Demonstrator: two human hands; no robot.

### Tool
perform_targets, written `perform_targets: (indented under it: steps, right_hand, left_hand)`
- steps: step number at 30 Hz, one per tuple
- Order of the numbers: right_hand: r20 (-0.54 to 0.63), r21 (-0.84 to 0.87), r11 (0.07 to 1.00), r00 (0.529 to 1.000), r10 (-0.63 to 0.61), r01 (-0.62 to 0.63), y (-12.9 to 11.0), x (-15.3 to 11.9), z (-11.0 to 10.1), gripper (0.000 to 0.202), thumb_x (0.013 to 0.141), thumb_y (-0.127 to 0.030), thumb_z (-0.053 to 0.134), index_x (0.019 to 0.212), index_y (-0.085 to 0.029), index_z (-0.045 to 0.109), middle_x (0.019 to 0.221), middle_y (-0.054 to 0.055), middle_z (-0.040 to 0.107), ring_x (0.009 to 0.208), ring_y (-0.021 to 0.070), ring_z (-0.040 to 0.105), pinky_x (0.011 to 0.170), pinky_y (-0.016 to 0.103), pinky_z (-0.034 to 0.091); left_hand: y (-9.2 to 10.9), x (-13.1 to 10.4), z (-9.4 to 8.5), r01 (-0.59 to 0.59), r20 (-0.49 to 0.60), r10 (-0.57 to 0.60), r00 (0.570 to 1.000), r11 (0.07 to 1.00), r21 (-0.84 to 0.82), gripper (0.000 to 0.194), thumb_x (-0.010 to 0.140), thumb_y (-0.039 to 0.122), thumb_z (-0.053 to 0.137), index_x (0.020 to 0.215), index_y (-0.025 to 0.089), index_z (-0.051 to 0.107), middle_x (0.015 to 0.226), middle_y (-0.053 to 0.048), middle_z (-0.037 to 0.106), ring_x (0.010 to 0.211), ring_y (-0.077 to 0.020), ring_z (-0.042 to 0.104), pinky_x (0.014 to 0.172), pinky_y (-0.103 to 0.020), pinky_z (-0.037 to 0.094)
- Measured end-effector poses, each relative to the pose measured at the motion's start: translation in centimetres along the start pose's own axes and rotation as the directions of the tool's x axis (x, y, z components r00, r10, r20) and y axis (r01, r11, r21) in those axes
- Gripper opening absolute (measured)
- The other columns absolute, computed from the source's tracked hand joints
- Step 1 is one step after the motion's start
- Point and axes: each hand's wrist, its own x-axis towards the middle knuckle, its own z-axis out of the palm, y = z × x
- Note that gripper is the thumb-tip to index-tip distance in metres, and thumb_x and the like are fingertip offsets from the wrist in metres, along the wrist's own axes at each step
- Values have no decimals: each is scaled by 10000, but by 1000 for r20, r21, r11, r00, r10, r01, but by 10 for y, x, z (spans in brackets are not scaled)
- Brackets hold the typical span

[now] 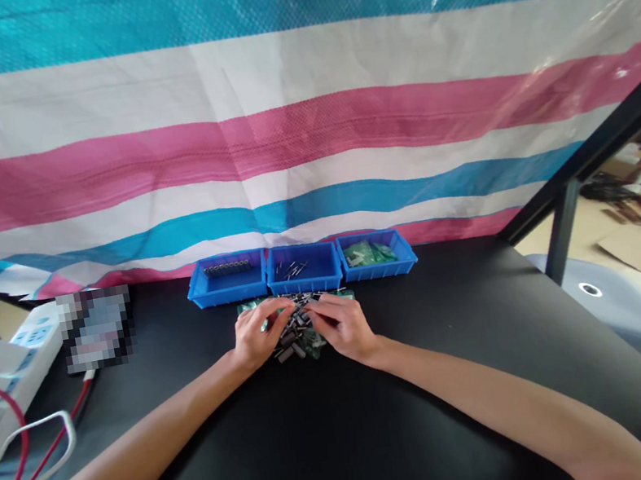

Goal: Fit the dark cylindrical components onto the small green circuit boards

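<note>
A mixed pile of small parts (291, 352) lies on the black table, with short grey cylinders, thin pin-like pieces and bits of green among them. My left hand (258, 335) reaches over the pile's left side, its thumb and fingertips drawn together. From the right, my right hand (344, 323) bends over the same pile with its fingers curled in a pinch. The fingertips of both hands nearly meet above the parts. Whatever they grip is too small to make out.
Behind the pile stand three blue bins: the left bin (231, 295) has a row of cylinders, the middle bin (305, 285) thin pins, the right bin (381, 270) green pieces. A power strip (34, 344) with red and white cables sits left. A striped sheet (290, 138) hangs behind.
</note>
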Motion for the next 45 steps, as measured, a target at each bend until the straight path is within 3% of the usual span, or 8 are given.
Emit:
perform_targets:
  steps: [9, 45]
  right_hand:
    - [-50, 42, 999, 999, -1, 3, 1, 0, 1, 214, 929, -232, 514, 924, -148, 711, 701, 36, 591, 592, 122, 533, 567, 243, 446]
    - [22, 87, 995, 999, -48, 46, -1, 1, -3, 229, 937, -223, 493, 865, -140, 694, 645, 23, 538, 560, 124, 489, 535, 252, 392]
  left_hand:
    - [1, 1, 0, 0, -11, 0, 1000, 1000, -7, 101, 843, 201, 661, 944, 188, 659, 820, -9, 750, 560, -71, 650, 613, -165, 519]
    - [-1, -1, 0, -14, -8, 15, 1000, 999, 40, 91, 859, 228, 647, 941, 197, 672, 819, -10, 758, 628, -99, 700, 642, -177, 543]
